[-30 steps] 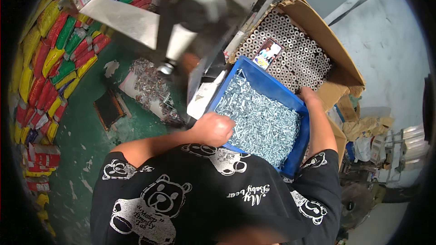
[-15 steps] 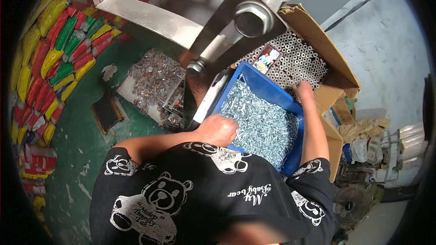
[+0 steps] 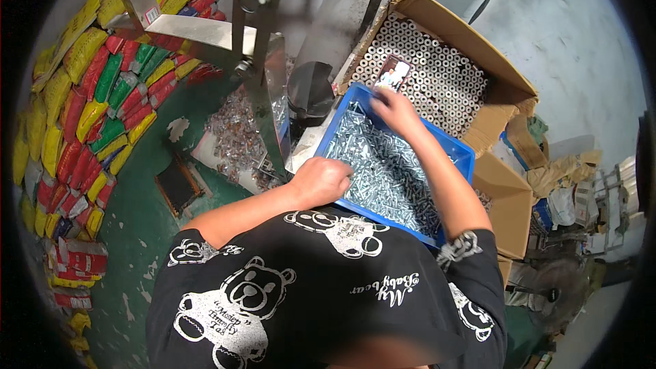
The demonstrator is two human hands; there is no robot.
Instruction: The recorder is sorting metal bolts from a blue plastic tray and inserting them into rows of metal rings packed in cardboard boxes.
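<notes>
A blue plastic bin (image 3: 462, 155) full of small silvery screws or bolts (image 3: 379, 178) stands in front of me. Over its left edge my left hand (image 3: 321, 182) is closed in a loose fist; whatever it may hold is hidden. My right hand (image 3: 398, 111) hovers above the bin's far left part, fingers curled together and pointing left. What those fingertips hold, if anything, is too small to make out. Just beyond them a phone (image 3: 393, 73) with a lit screen leans on a cardboard box (image 3: 502, 75) filled with rows of small metal rings or tubes (image 3: 437, 72).
A metal machine arm (image 3: 256, 27) rises ahead on the left. Behind it lies a pile of small bagged parts (image 3: 236, 137). Colourful packages (image 3: 89, 116) are stacked at the far left. A second cardboard box (image 3: 509, 195) and a fan (image 3: 553, 294) are on the right.
My right hand has moved left from over the box of metal rings to the far left part of the bin. My left hand stays near the bin's left edge. The view has shifted.
</notes>
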